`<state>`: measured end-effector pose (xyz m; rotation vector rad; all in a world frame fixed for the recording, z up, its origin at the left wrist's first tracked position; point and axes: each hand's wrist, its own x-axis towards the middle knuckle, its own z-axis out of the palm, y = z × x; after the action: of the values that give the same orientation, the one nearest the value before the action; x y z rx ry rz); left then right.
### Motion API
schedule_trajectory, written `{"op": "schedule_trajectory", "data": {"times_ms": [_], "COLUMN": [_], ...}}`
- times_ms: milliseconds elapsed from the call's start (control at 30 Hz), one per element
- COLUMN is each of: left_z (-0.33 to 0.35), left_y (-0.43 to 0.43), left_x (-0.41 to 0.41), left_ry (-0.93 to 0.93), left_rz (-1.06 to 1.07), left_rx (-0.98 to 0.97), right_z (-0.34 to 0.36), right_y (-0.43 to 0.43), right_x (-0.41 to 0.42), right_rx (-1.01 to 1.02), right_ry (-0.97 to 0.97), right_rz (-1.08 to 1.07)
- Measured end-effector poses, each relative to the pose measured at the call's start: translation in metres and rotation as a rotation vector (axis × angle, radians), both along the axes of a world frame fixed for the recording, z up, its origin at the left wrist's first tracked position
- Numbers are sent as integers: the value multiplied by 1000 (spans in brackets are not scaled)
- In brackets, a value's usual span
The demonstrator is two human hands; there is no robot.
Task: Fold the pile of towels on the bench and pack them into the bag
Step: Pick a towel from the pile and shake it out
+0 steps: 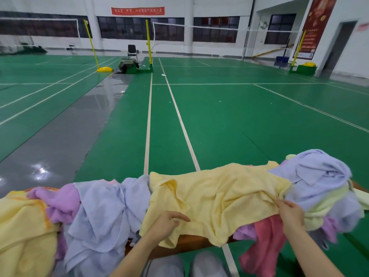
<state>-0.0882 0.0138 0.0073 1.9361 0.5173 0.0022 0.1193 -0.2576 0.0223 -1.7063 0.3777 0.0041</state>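
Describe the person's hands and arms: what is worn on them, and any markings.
The left hand and right hand are bare: no gloves, and no ring, watch or bracelet shows. The left forearm and right forearm are uncovered down to the frame's lower edge, with no sleeve in view and no markings visible.

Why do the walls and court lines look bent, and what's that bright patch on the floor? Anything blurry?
Head view: the wide-angle lens bows walls and court lines toward the edges; light glares off the glossy grey floor strip; the yellow towel is fairly sharp, while the pink towel and lower corners look smeared.
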Motion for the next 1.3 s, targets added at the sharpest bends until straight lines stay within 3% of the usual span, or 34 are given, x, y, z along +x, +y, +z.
{"op": "schedule_trajectory", "data": {"times_ms": [167,300,633,733,867,967,1033,1100,1300], "left_z": [-8,-18,-17,-17,-15,-12,-12,-11,-11], "left_y": [17,16,13,12,11,10,10,9,7], "left_x": [-17,-29,-32,-31,-29,-29,-30,-31,-37], "left_ry": [8,-37,-67,-67,-42,-31,-36,-48,-139], "left_rz": [74,174,186,184,164,160,162,161,355], "left_rx": [-174,-302,-298,-273,-256,-260,-257,-263,-408], "right_z": [-3,4,11,15,10,12,24,42,40], "right_y": [0,-1,19,17,9,22,35,52,119], "right_x": [-4,-20,-33,-35,-26,-28,-41,-63,-125], "right_rx": [-66,-119,-95,124,547,597,513,294,-187], "right_ry": [40,-67,-24,42,182,88,-67,-214,-598], "right_rz": [0,31,-110,-154,-26,-52,-112,-33,556]}}
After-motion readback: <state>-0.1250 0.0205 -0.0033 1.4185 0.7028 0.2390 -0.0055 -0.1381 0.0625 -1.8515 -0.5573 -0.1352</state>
